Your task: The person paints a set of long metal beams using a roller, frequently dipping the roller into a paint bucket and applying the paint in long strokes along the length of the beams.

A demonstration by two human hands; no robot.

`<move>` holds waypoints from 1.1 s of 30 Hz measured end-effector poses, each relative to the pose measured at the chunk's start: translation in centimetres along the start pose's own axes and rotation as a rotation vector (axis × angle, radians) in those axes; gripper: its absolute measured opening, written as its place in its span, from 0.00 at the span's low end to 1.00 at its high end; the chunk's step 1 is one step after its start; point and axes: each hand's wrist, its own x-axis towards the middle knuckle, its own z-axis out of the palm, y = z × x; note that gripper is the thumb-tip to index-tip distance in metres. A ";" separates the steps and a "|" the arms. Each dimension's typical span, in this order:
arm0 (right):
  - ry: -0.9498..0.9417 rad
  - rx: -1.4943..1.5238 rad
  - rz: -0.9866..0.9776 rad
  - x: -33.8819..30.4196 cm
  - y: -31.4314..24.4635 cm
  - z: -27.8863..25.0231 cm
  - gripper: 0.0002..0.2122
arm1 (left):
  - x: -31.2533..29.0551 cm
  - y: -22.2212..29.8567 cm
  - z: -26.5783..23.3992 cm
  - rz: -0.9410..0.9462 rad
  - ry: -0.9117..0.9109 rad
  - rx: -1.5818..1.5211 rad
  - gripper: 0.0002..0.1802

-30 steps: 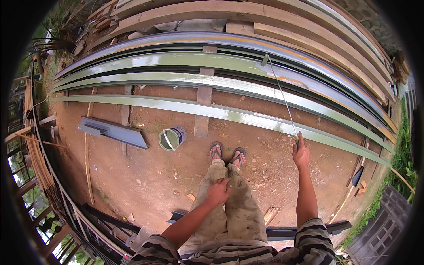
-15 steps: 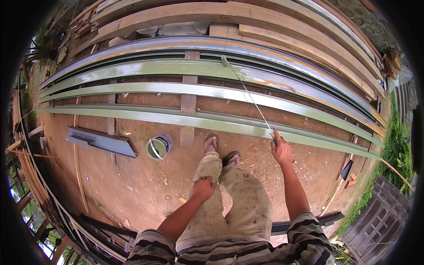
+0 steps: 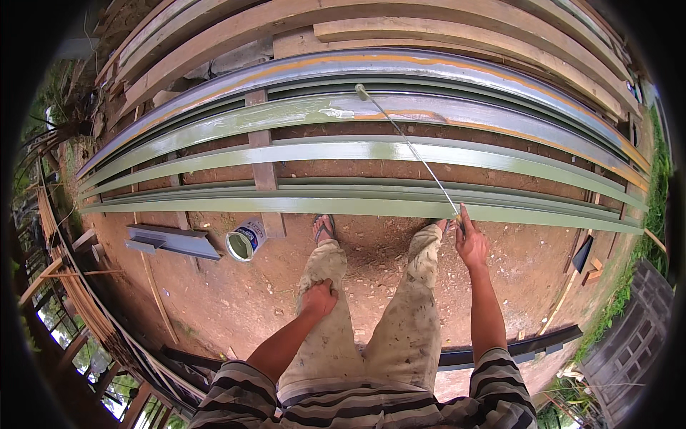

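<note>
My right hand grips the near end of a long thin paint roller handle. Its small roller head rests on a far steel channel, part grey with orange streaks, part coated green. Nearer green-painted steel beams lie side by side on wooden cross pieces. My left hand is closed on my left thigh and holds nothing. My feet in sandals stand at the nearest beam.
An open paint can of green paint stands on the dirt at my left. A short grey steel offcut lies beside it. A dark steel beam lies behind me. Timber planks lie beyond the beams. Grass borders the right.
I have stepped closer to the beams with my feet apart. The roller head has moved left along the far channel. The left hand stays on my thigh.
</note>
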 end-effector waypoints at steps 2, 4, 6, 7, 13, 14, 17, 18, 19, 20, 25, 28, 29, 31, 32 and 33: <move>0.021 -0.013 0.029 -0.4 5.3 -1.9 0.35 | -0.5 2.8 2.3 0.002 -0.030 0.067 0.23; 0.000 0.002 0.061 -0.3 10.5 -3.9 0.36 | 0.0 5.5 4.6 -0.004 -0.039 0.119 0.23; 0.015 0.012 0.070 -0.2 15.9 -6.1 0.35 | 0.0 7.6 6.8 -0.020 -0.045 0.156 0.23; 0.018 0.027 0.050 -0.1 18.4 -7.5 0.35 | -0.1 9.1 7.3 -0.031 -0.066 0.179 0.23; 0.006 0.064 -0.056 1.7 29.3 -15.9 0.35 | -0.9 17.3 5.6 -0.036 -0.026 0.184 0.22; 0.000 0.058 -0.067 2.1 30.5 -16.7 0.34 | -1.3 18.3 4.6 -0.024 0.005 0.145 0.23; -0.069 0.007 -0.202 4.4 30.6 -19.0 0.34 | -2.2 19.9 2.4 -0.053 0.083 -0.005 0.23; -0.070 -0.039 -0.269 5.2 30.2 -19.5 0.33 | -2.3 20.2 2.0 -0.063 0.101 -0.059 0.24; -0.102 -0.039 -0.290 6.0 29.4 -19.7 0.33 | -2.5 20.3 1.6 -0.068 0.113 -0.042 0.24; -0.134 -0.038 -0.309 6.8 28.3 -19.6 0.33 | -2.7 20.4 1.2 -0.073 0.124 -0.023 0.24; -0.215 0.004 -0.431 10.8 22.5 -18.1 0.32 | -1.3 18.8 2.5 -0.052 0.245 -0.004 0.24; -0.230 -0.005 -0.494 12.9 17.1 -16.6 0.32 | 0.5 16.4 3.6 -0.133 0.218 -0.126 0.25; -0.251 -0.004 -0.499 13.5 15.1 -16.0 0.32 | 0.6 15.4 4.2 -0.158 0.185 -0.114 0.25; -0.318 -0.011 -0.476 14.3 11.1 -14.4 0.32 | 1.6 13.7 3.9 -0.175 0.147 -0.124 0.26; -0.337 -0.040 -0.471 14.8 9.0 -13.3 0.32 | 2.1 13.2 3.2 -0.172 0.145 -0.145 0.27; -0.370 -0.071 -0.472 14.6 6.8 -12.2 0.33 | 1.7 12.5 2.9 -0.180 0.135 -0.172 0.27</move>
